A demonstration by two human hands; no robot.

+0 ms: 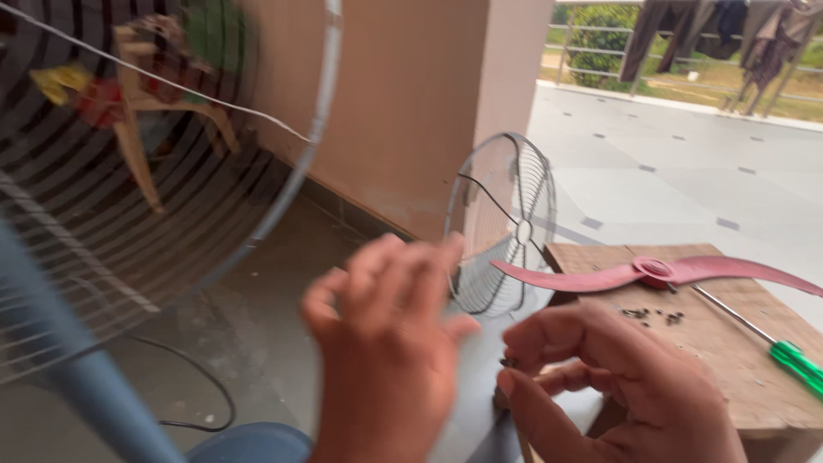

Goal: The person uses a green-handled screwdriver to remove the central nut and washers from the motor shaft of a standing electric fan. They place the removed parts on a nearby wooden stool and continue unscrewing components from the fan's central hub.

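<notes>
The right hand (pixel 617 390) pinches a tiny dark metal screw (pixel 507 363) between its fingertips, just off the wooden table's (pixel 729 360) near corner; small, hard and slippery, best nipped by its head. The blurred left hand (pixel 386 343) hangs half-curled, holding nothing visible

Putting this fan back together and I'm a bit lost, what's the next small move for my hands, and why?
Probably steady your right hand, whose fingertips seem to pinch something small and dark, perhaps a screw. The picture is blurred, the left hand hovers beside it, and more screws lie on the wooden table by the red blade.
</notes>
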